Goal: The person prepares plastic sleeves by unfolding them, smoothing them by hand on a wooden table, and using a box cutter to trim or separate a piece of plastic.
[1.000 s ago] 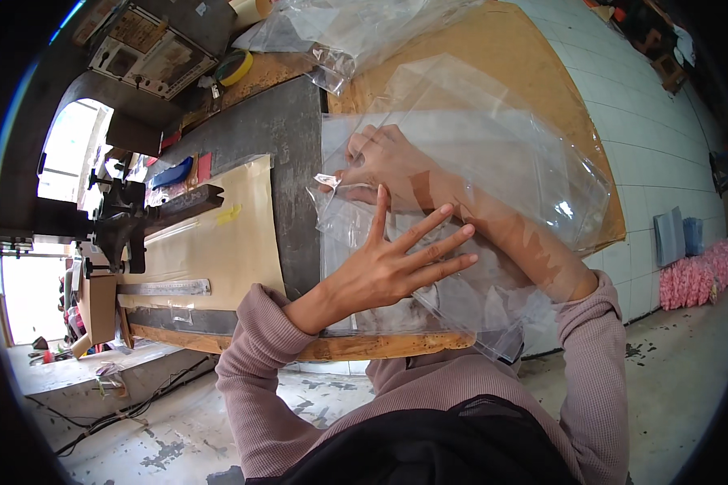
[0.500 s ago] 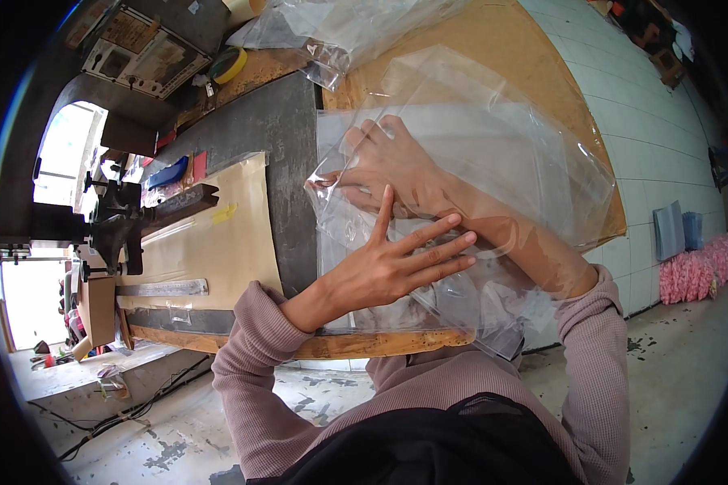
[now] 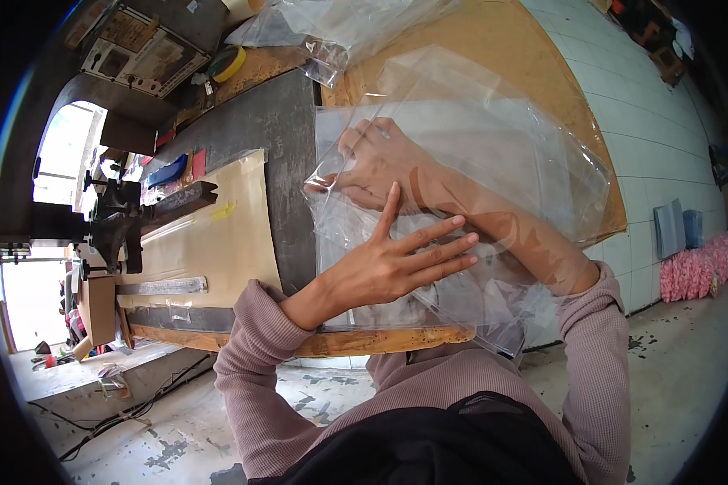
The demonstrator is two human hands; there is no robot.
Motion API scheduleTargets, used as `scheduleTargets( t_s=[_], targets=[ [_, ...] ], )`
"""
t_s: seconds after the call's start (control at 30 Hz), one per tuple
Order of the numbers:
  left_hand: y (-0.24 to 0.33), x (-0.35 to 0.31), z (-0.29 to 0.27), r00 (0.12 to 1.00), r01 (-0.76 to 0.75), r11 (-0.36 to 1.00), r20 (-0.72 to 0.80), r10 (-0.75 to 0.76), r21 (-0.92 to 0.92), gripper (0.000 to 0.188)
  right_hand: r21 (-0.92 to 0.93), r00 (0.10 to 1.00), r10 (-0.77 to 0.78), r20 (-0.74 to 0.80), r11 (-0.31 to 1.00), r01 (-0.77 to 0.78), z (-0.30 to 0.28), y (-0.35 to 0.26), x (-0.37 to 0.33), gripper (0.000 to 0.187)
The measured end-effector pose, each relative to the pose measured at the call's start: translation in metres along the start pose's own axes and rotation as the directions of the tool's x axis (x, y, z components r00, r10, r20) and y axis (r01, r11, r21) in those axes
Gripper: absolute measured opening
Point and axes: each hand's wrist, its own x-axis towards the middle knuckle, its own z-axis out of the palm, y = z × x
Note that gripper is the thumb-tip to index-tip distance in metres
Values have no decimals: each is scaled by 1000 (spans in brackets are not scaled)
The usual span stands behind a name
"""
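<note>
A large clear plastic bag (image 3: 493, 121) lies crumpled over a stack of clear sheets (image 3: 328, 129) on the table. My right hand (image 3: 378, 166) shows through the bag's film, which also covers most of the forearm. Its fingers are bent at the bag's left corner and appear to grip the film there; glare blurs the fingertips. My left hand (image 3: 380, 271) rests on top of the plastic, palm down, fingers spread, just nearer to me than the right hand. It grasps nothing.
To the left, a machine with a dark metal arm (image 3: 178, 206) overhangs a tan sheet (image 3: 251, 234) and a ruler (image 3: 166, 286). More clear plastic (image 3: 323, 28) lies at the back, near a yellow tape roll (image 3: 229, 63). Pink bundles (image 3: 692, 271) stand by the right wall.
My right hand and the bag's left corner have shifted very slightly to the left. The left hand stays spread in nearly the same place.
</note>
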Motion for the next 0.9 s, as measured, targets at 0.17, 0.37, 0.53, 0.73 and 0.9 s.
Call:
scheduleTargets(
  t_s=[0.17,0.37,0.53,0.73,0.9],
  targets=[
    [0,-2,-1,999,17,999,34,-16,-29,48,16,980,2,-201,1000,1,9,-1,-5,28],
    [-19,-23,-31,924,380,921,-6,-381,84,80,-74,969,-67,-238,996,51,16,5,-3,34],
    [-37,-37,-26,909,394,915,112,-402,88,95,35,973,-128,-193,990,137,24,23,-8,39],
    [-35,-41,-23,889,426,893,115,-443,142,87,-33,993,-119,-15,992,118,-5,22,-41,46],
    [-35,-40,-29,864,454,878,165,-475,149,89,-45,986,125,113,992,-120,-47,5,-115,51]
  ],
)
